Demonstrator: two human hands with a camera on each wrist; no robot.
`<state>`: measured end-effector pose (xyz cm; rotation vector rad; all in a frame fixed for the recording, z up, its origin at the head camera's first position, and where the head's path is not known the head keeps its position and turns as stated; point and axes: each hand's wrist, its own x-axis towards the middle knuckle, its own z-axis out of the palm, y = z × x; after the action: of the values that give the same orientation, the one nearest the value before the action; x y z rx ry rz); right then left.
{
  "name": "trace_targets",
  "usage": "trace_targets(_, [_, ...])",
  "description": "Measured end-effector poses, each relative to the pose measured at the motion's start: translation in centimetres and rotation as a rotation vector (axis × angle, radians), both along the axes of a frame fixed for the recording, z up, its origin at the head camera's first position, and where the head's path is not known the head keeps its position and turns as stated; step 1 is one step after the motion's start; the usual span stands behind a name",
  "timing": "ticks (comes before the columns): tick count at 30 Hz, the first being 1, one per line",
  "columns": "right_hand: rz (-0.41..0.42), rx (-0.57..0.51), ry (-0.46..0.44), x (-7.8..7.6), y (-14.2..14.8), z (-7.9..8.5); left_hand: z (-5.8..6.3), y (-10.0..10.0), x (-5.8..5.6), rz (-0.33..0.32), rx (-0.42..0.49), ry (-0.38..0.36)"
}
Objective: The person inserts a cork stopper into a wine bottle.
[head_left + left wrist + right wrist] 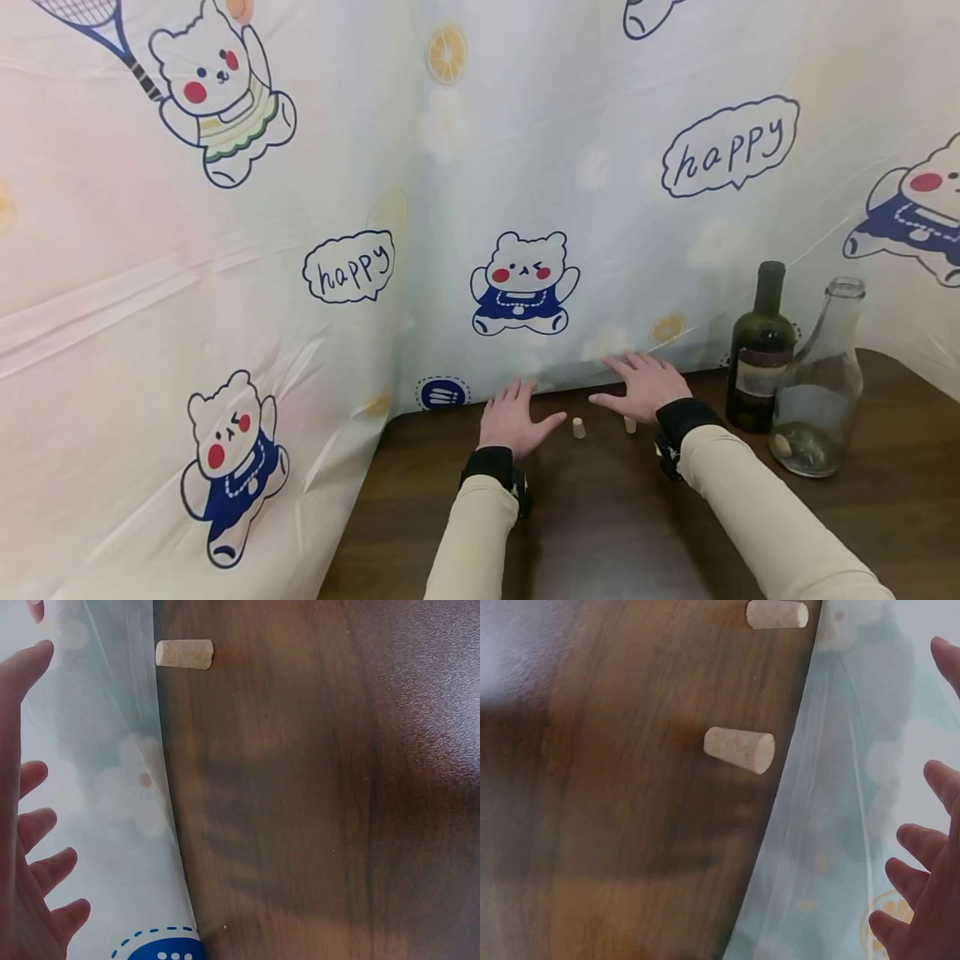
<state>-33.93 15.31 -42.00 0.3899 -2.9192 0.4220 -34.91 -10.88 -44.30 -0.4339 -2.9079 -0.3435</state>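
- While a left cork [578,428] and a right cork [630,427] are carried by the dark wooden counter [592,525] near its far edge, the right one is placed at the left one's 3 o'clock, a gap being left between them.
- Each cork appears to be stood on end, its long axis upright; in the right wrist view the end shown toward the cloth [442,346] is seen as the broader, its flat face exposed.
- The left hand [515,423] is held open and empty near the left cork, at its 9 o'clock, with fingers spread toward 12 o'clock and thumb stretched toward 2.
- The right hand [647,393] is likewise opened and empty, with fingers splayed toward 11 o'clock and thumb pointed to 9; the right cork is partly hidden by it from the head.
- Whether the cloth is touched by either hand's fingertips cannot be told.
- At the right cork's 3 o'clock, a labelled green bottle [757,333] is stood upright, and a clear bottle [821,375] is placed at about its 4 o'clock.
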Motion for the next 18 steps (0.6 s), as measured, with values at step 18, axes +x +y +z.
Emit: trace_targets(18, [0.034, -0.075, 0.066, 0.1, 1.4, 0.1, 0.2, -0.2, 0.3, 0.013, 0.022, 0.005])
